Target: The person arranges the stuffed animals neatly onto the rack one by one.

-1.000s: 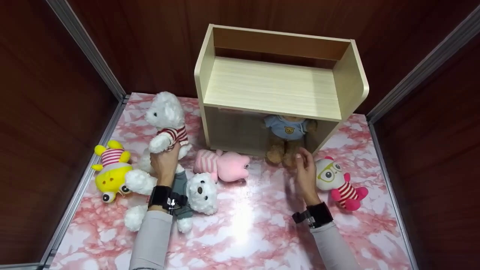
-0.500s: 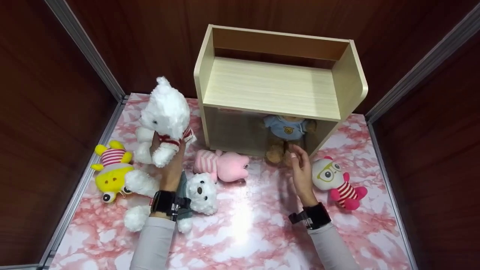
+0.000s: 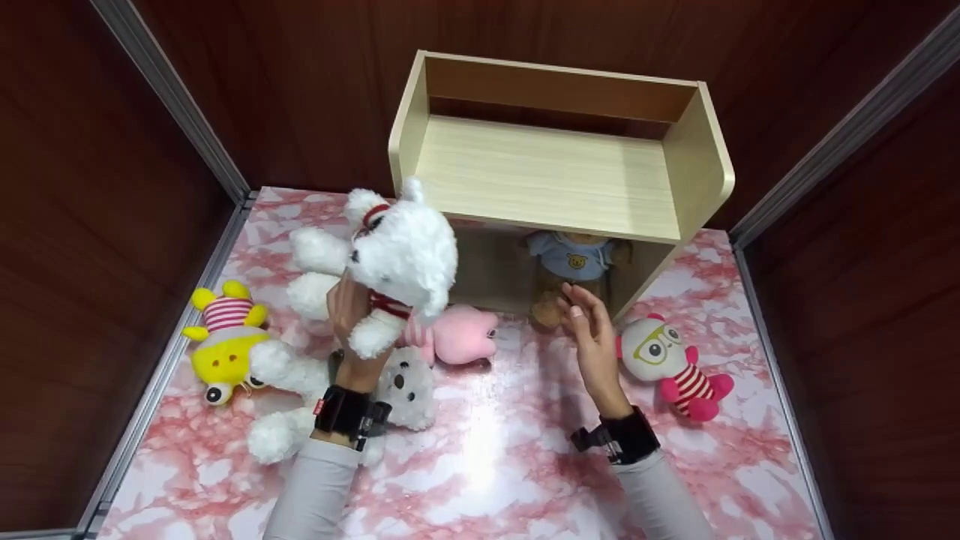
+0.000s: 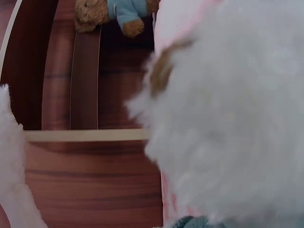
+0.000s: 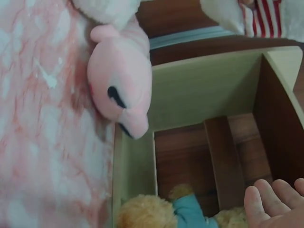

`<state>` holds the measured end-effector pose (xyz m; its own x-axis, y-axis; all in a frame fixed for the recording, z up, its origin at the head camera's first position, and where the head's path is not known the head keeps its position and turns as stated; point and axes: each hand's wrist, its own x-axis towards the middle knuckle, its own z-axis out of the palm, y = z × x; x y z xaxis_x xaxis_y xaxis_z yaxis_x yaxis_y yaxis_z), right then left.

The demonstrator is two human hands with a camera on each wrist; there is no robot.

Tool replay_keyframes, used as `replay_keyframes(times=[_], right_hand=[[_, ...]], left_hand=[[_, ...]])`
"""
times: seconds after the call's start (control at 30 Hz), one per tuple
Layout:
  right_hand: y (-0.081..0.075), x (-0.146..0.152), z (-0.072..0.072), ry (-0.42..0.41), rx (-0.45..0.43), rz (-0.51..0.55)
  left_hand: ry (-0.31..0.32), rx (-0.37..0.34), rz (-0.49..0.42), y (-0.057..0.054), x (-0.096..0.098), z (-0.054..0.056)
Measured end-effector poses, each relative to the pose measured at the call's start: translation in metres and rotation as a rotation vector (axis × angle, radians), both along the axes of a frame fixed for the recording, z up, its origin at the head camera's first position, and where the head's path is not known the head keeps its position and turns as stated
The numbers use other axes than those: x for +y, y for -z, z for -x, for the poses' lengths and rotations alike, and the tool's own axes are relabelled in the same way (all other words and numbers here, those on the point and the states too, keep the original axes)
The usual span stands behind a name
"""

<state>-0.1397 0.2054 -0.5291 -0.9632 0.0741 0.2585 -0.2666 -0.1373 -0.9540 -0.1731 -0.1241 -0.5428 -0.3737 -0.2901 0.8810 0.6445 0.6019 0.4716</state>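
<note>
My left hand (image 3: 351, 309) grips a fluffy white plush toy (image 3: 412, 251) in a red-and-white striped sweater, held in the air left of the shelf with its head tilted to the right. White fur (image 4: 237, 114) fills much of the left wrist view; the left fingers are mostly hidden. The right hand (image 3: 598, 352) is held with relaxed fingers before the lower compartment, holding nothing. Behind its fingertips sits a brown teddy bear (image 3: 574, 259) in a blue top, its head hidden by the upper board. In the right wrist view, the right fingers (image 5: 270, 202) are extended.
A light wooden two-level shelf (image 3: 547, 176) stands at the back. On the pink marbled surface lie a pink plush (image 3: 465, 335), a white bear (image 3: 409, 386), a yellow frog-like plush (image 3: 225, 356) and a panda plush (image 3: 654, 349). Dark panels enclose the sides.
My left hand has lifted the white plush toy and brought it right, toward the shelf, turning it over. The right hand has shifted slightly left, away from the panda.
</note>
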Motion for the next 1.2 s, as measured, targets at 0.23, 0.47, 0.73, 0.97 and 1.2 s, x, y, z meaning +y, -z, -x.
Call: replay_keyframes(times=[0.23,0.47,0.73,0.97,1.2], right_hand=[[-0.009,-0.01,-0.002,-0.052,0.069,0.001],[-0.018,-0.02,-0.006,-0.136,0.128,0.035],[-0.028,-0.025,-0.016,-0.134,-0.015,0.092],[-0.03,-0.029,-0.023,-0.302,-0.025,0.175],[-0.024,-0.029,-0.022,-0.278,-0.024,0.088]], left_hand=[[-0.263,0.128,0.289,-0.023,0.017,-0.002],[-0.355,0.247,0.515,-0.015,0.029,0.003],[-0.173,0.127,0.617,-0.004,0.04,-0.008],[-0.187,0.103,0.707,0.001,0.045,-0.008],[-0.139,0.02,0.707,0.007,0.053,-0.009]])
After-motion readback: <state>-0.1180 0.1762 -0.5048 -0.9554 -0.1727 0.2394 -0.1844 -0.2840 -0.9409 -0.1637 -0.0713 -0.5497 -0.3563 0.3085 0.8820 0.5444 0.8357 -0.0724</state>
